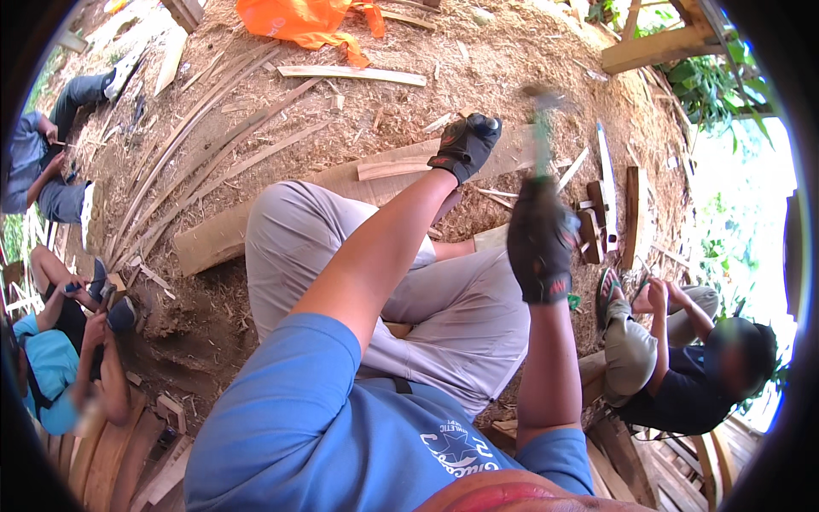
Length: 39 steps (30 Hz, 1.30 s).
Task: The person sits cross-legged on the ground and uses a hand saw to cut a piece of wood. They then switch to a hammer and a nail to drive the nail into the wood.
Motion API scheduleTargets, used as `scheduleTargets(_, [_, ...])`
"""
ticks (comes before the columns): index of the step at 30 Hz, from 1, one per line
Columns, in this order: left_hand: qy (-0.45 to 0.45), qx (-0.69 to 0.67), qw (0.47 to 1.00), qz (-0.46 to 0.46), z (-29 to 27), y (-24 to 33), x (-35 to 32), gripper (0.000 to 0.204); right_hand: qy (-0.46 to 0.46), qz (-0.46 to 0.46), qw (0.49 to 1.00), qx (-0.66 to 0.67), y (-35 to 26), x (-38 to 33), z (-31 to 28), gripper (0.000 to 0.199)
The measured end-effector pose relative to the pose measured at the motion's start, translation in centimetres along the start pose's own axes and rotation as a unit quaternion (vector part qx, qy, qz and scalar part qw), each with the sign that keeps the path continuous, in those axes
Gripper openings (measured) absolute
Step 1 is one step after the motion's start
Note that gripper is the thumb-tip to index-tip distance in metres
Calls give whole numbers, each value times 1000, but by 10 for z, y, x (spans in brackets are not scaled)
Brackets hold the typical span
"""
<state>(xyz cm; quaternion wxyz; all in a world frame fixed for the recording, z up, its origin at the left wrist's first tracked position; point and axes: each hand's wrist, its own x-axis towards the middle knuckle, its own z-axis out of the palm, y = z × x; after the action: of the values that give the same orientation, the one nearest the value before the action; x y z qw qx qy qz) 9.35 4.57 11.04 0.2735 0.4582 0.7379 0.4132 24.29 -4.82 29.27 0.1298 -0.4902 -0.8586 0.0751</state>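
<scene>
My left hand (467,149), in a black glove, is closed like a fist just above a broad wooden plank (213,241). What it grips, if anything, is hidden by the glove. A short wood strip (391,169) lies on the plank beside my left wrist. My right hand (541,243), also in a black glove, is wrapped round a raised hammer (543,141). The hammer has a greenish handle and a dark head, both smeared by motion. Its head stands up and to the right of my left hand, apart from it.
Wood shavings cover the ground (503,60). Long thin strips (183,141) lie to the left, an orange bag (303,21) at the far side. Wood blocks (636,213) lie to the right. Co-workers sit at the left (55,367) and right (674,367), their hands busy.
</scene>
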Motion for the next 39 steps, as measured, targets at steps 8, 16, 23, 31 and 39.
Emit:
scheduleTargets(8, [19, -31, 998, 44, 18, -32, 1, 43, 166, 154, 919, 323, -44, 15, -82, 28])
scheduleTargets(16, [38, -36, 999, 12, 4, -27, 12, 55, -40, 24, 999, 22, -8, 5, 8, 32])
scheduleTargets(23, [31, 7, 998, 48, 0, -24, 3, 52, 173, 142, 951, 214, -47, 0, -47, 24])
scheduleTargets(31, [61, 1, 997, 48, 1, -30, 2, 38, 0, 100, 988, 121, -2, -5, 11, 24])
scheduleTargets(39, [-80, -13, 993, -86, -32, -26, 9, 44, -68, 271, 944, 176, 42, -23, 162, 32])
